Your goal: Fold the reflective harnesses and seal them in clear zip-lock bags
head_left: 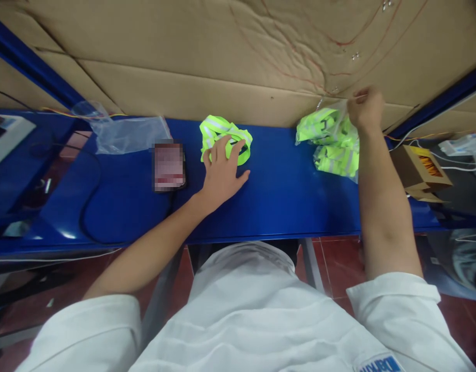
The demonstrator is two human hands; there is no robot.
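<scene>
My left hand [224,173] lies over a neon yellow-green band with silver reflective stripes [214,126], fingers spread and the thumb out to the right. The band is loosely coiled on the blue table, partly covered by the fingers. My right hand [365,108] is raised near the cardboard at the back, its fingers closed and a little blurred. What they pinch cannot be made out. Just left of and below that hand sit clear plastic bags [336,157] with more neon striped bands inside. The right forearm hides part of their right side.
A flat, blurred-out device [168,166] and an empty clear bag [131,135] lie on the left of the blue table [276,206]. An opened brown box [424,170] stands at right. Cardboard [175,88] with wires and metal hooks backs the table. Cables run along both sides.
</scene>
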